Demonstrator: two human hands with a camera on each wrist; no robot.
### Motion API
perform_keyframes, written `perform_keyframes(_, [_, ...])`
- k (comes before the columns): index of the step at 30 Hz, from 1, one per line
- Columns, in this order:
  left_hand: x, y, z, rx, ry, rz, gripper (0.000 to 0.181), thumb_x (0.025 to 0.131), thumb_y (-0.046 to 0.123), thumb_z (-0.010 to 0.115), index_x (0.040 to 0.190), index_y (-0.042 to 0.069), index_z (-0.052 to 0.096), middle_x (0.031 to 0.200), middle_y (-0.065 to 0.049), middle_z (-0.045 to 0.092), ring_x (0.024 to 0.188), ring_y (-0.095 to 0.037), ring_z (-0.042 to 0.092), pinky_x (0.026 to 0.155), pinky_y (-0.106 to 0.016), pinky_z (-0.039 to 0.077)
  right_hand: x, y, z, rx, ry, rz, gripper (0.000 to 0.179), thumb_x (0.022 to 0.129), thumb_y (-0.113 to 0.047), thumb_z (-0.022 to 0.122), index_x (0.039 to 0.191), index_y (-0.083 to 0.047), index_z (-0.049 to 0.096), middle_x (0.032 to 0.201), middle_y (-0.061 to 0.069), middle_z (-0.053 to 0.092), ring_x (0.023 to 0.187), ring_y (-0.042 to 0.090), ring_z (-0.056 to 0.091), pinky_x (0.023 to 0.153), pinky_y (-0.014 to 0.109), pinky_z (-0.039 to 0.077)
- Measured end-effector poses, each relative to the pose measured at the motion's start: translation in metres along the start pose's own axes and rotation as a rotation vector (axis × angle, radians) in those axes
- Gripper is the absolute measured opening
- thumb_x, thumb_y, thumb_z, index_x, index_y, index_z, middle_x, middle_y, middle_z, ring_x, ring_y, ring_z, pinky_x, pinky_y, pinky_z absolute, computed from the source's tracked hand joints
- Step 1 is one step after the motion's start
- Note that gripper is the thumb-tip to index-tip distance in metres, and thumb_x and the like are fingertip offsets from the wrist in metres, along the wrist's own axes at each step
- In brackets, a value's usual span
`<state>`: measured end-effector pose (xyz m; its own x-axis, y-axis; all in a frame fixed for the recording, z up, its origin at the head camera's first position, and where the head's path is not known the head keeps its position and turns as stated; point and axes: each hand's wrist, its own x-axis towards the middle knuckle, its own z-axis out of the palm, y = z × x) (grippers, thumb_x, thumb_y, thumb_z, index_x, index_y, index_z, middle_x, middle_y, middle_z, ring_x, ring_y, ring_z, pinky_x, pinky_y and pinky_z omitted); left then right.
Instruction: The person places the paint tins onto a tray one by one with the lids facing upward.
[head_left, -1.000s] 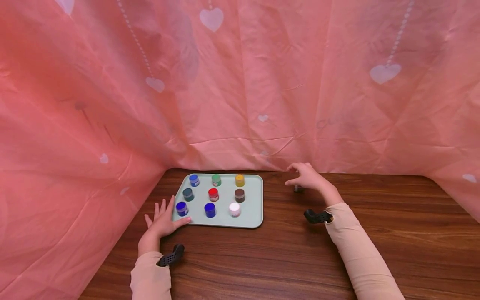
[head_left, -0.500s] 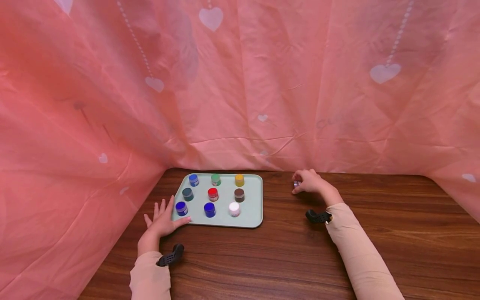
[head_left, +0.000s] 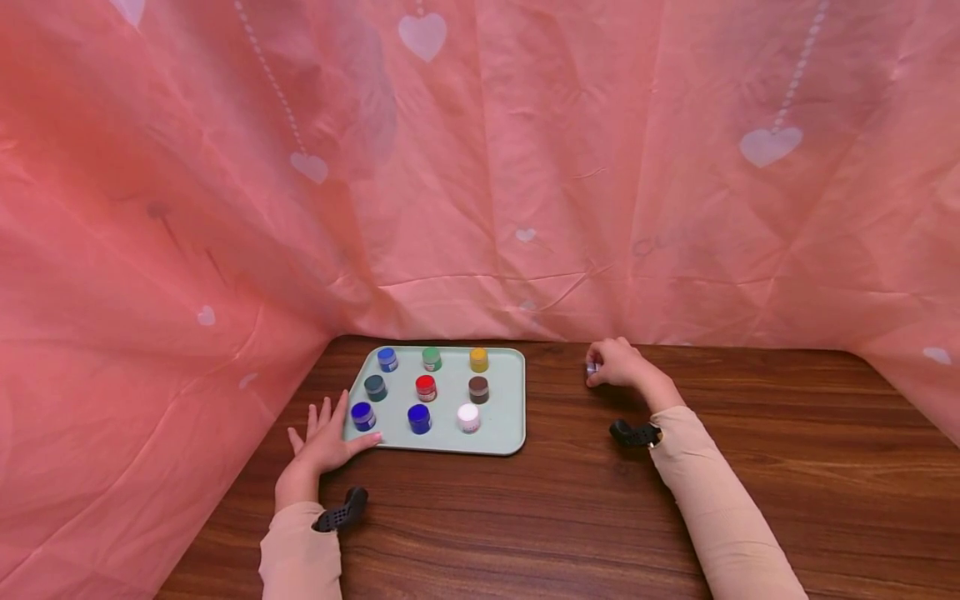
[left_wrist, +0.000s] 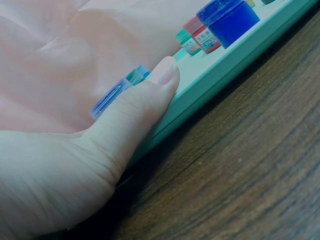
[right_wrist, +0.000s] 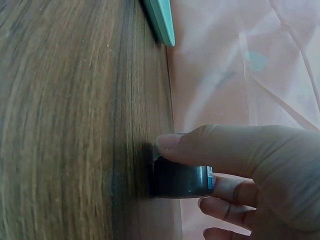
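On the pale green tray (head_left: 504, 429) stand several small paint jars in three rows: blue, green and yellow at the back, dark teal, red (head_left: 426, 388) and brown in the middle, two deep blue and a white one (head_left: 468, 418) in front. My left hand (head_left: 321, 448) rests at the tray's left front corner, fingers spread, thumb (left_wrist: 145, 100) lying along the rim. Farther right, my right hand (head_left: 621, 365) pinches a dark paint jar (right_wrist: 181, 179) between thumb and fingers, at the table surface. Most of that jar is hidden by the hand in the head view.
The brown wooden table (head_left: 525, 517) extends in front of the tray and to the right. A pink curtain (head_left: 480, 208) with white hearts hangs behind the table and along its left side. Black wrist devices (head_left: 341, 510) are worn at both sleeves.
My right hand has come down from above the jar and closed its fingers on it. The left hand and the tray look the same.
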<state>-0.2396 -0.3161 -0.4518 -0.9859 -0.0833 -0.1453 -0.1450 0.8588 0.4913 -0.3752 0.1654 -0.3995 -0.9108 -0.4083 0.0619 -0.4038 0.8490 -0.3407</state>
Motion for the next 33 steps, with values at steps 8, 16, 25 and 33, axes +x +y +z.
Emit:
perform_keyframes(8, [-0.001,0.001,-0.001,0.000,-0.003,-0.005,0.118,0.078,0.071,0.062,0.157,0.010,0.001,0.160,-0.031,-0.005,0.146,-0.052,-0.014,0.103,-0.078,-0.016,0.003,-0.009,0.003,0.012,0.035,-0.099,0.025,0.071,-0.017,0.082,0.085,-0.004,0.065,0.075,0.005,0.059,0.078,0.023,0.049,0.070,0.032,0.039])
perform_keyframes(16, [0.001,0.000,0.000,-0.011,0.012,0.006,0.119,0.076,0.073,0.062,0.157,0.010,0.002,0.160,-0.030,-0.004,0.146,-0.052,-0.014,0.103,-0.077,-0.017,0.005,-0.018,0.004,0.059,0.026,-0.183,0.025,0.071,-0.015,0.080,0.085,-0.003,0.064,0.075,0.005,0.059,0.075,0.017,0.049,0.071,0.030,0.039])
perform_keyframes(25, [0.002,-0.001,0.000,0.006,0.002,-0.001,0.118,0.077,0.073,0.061,0.158,0.011,0.001,0.161,-0.030,-0.005,0.146,-0.052,-0.015,0.104,-0.077,-0.017,0.007,-0.034,0.002,0.146,-0.004,-0.257,0.027,0.074,-0.015,0.080,0.093,-0.004,0.064,0.079,0.004,0.061,0.076,0.017,0.054,0.072,0.028,0.045])
perform_keyframes(33, [0.001,0.000,0.000,0.010,-0.004,-0.004,0.119,0.077,0.073,0.062,0.157,0.010,0.001,0.160,-0.031,-0.005,0.146,-0.052,-0.014,0.103,-0.078,-0.016,0.008,-0.052,0.008,0.184,-0.063,-0.282,0.027,0.074,-0.015,0.080,0.094,-0.007,0.064,0.078,0.000,0.061,0.074,0.012,0.052,0.069,0.026,0.045])
